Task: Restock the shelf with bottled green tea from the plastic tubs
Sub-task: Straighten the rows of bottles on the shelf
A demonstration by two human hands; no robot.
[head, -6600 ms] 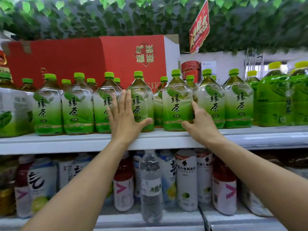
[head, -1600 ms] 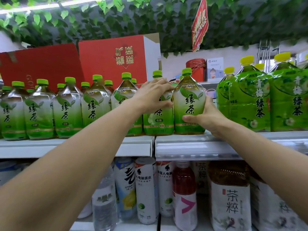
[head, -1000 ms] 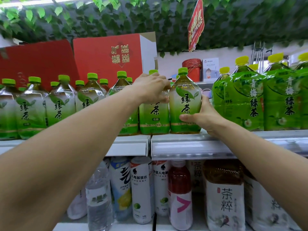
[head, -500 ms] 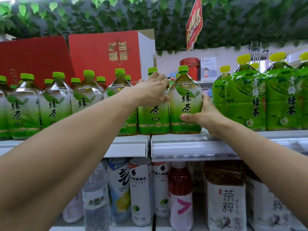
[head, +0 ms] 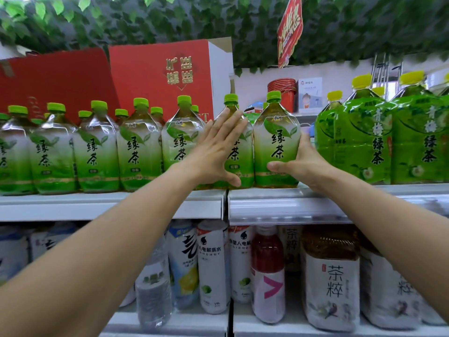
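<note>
Front-row count: eight clear plastic green-tea bottles with light-green caps on the white upper shelf; more caps behind.
Left hand: fingers spread flat against the second bottle from the right, gripping nothing.
Right hand: curled around the rightmost green-tea bottle, upright on the shelf.
Right neighbours: three bright-green wrapped bottles with yellow caps.

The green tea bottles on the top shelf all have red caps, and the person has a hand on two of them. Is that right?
Not quite. The head view shows the green tea bottles have light green caps, not red. The rest holds: the left hand lies flat on one bottle and the right hand holds the next bottle, on the top shelf.
</note>
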